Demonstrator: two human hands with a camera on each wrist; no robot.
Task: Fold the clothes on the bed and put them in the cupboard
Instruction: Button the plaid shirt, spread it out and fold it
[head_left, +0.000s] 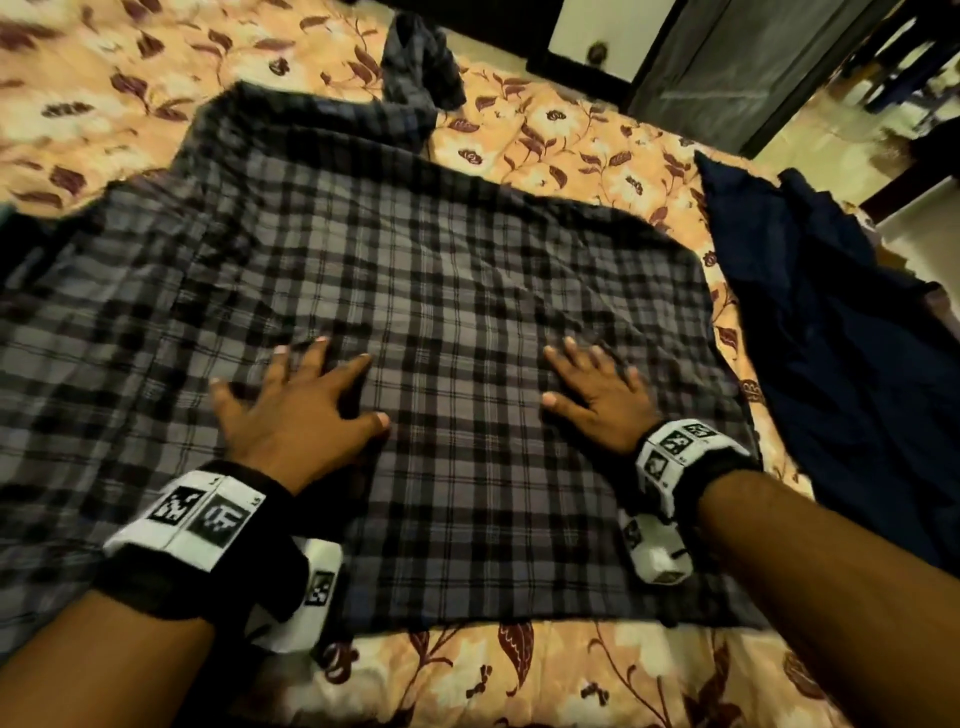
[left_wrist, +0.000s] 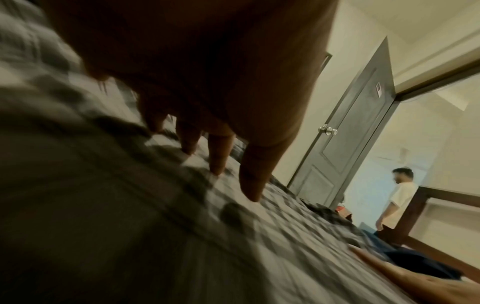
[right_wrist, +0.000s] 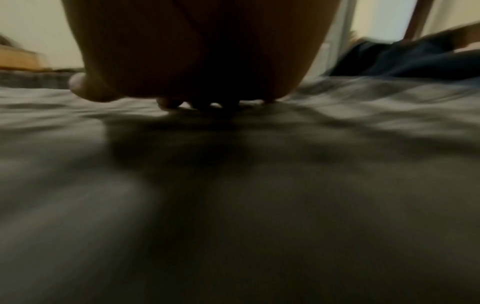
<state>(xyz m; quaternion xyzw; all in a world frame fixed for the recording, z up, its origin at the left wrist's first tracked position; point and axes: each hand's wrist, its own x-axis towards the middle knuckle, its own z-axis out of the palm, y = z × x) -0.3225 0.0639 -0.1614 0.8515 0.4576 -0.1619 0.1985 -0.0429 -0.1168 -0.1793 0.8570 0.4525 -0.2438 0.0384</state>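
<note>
Item 1: grey-and-black checked cotton shirt (head_left: 415, 291), spread flat across the middle of the bed, its near hem just short of the near edge, a sleeve trailing off at the far side. Cloth lightly creased; the left portion lies in loose folds.

Item 2: left hand (head_left: 296, 410), palm down on the shirt, left of centre. Forearm enters from the near left; wrist nearly straight. Fingers spread wide and straight, thumb pointing right, resting flat on the cloth and gripping nothing. In the left wrist view the fingertips (left_wrist: 250, 185) angle down to meet the fabric.

Item 3: right hand (head_left: 597, 395), palm down on the shirt, right of centre, well apart from the left hand. Forearm enters from the near right. Fingers spread and extended, thumb pointing left, pressing the cloth flat. The right wrist view is dim and blurred; it shows only the palm low over the fabric.

Item 4: white wrist bands with black square markers (head_left: 202, 514), one on each wrist.

Item 5: dark navy garment (head_left: 831, 332), crumpled, at the right edge of the bed, just beside the shirt.

Item 6: peach bedsheet with maroon leaf print (head_left: 571, 150), under everything.

Item 7: dark grey panelled door (left_wrist: 345, 131), standing open at the far right.

Item 8: person in a white T-shirt (left_wrist: 397, 201), standing beyond the doorway.
</note>
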